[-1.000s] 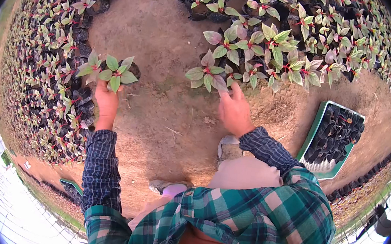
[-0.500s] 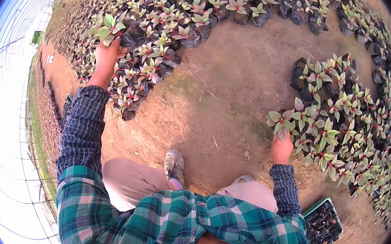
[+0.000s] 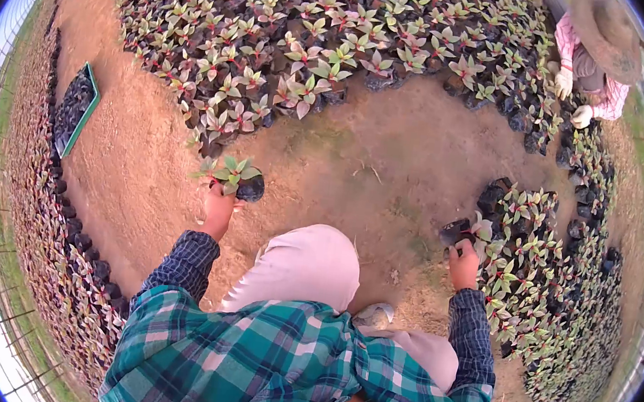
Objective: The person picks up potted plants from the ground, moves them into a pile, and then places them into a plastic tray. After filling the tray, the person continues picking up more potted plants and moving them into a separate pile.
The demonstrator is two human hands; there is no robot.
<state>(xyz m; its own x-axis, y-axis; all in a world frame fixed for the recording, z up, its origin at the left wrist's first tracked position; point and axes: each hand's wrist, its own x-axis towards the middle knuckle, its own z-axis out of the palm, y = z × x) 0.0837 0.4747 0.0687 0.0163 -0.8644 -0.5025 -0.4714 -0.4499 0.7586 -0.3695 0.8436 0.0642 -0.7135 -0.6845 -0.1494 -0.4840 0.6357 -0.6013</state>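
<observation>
"Seedlings (image 3: 332, 69) in black bags: where are they, from your screen?"

"Across the far side in one broad block, with a smaller block (image 3: 524, 254) on the right. I also see bare soil (image 3: 359, 146) between, a co-worker (image 3: 601, 50) far right and a green-rimmed crate (image 3: 94, 102) far left."

"Hands?"

"The left hand (image 3: 219, 212) pinches a potted seedling (image 3: 239, 170) above the ground; the right hand (image 3: 463, 268) pinches a black bag (image 3: 456, 231) beside the right block."

"Risks?"

"The left plant's pot (image 3: 251, 187) hangs sideways, so I'd worry about spilled soil or a bruised stem if the pinch tightens. On the right, crowded leaves could snag and tear."
</observation>
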